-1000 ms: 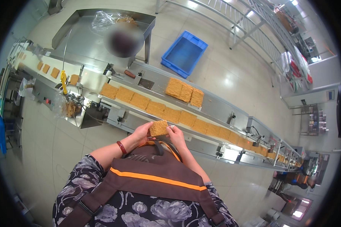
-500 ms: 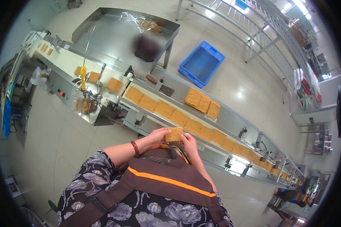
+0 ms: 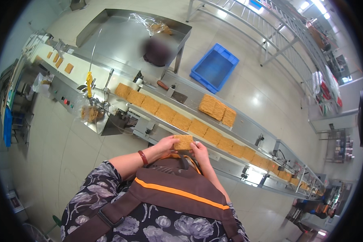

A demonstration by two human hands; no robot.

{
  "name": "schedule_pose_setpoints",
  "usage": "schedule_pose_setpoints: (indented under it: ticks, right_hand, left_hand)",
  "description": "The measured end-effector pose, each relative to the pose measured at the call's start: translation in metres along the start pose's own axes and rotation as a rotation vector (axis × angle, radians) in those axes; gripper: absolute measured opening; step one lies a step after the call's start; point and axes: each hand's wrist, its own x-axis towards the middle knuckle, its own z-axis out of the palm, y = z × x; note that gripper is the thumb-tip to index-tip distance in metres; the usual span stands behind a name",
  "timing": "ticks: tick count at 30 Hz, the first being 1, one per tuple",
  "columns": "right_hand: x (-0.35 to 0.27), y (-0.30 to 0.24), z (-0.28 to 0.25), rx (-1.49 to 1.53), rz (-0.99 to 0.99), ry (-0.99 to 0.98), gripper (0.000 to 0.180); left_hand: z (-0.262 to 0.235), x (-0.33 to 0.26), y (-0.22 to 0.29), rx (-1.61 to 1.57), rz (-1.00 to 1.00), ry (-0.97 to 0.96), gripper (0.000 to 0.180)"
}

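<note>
Head view: 1 square noodle block, golden, pinched at opposite edges by left hand and right hand, fingers closed on it, raised just before the conveyor belt. Row of like blocks on belt; 3 set aside; blue crate beyond. Best handled lightly, level, by the edges; brittle, judging by texture.

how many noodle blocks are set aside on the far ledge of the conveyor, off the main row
3 noodle blocks: one, the next and the last, side by side and touching on the steel ledge beyond the main row; none looks hidden.
</note>
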Motion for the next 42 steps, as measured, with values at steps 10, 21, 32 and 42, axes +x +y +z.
schedule_pose_setpoints:
  ticks: [10,21,32,42]
  right_hand:
    - [-0.021,0.007,-0.042,0.333,0.036,0.107,0.015]
    - [-0.053,0.055,-0.093,0.561,0.108,0.205,0.010]
    - [-0.057,0.054,-0.120,0.528,0.078,0.211,0.011]
    - [-0.058,0.058,-0.128,0.497,0.085,0.202,0.010]
  left_hand:
    - [0.035,0.071,0.038,0.602,0.440,0.130,0.036]
    - [0.141,0.139,0.149,1.359,0.235,0.658,0.067]
    - [0.134,0.197,0.145,1.204,0.133,0.598,0.059]
    - [0.121,0.203,0.151,1.002,0.355,0.546,0.051]
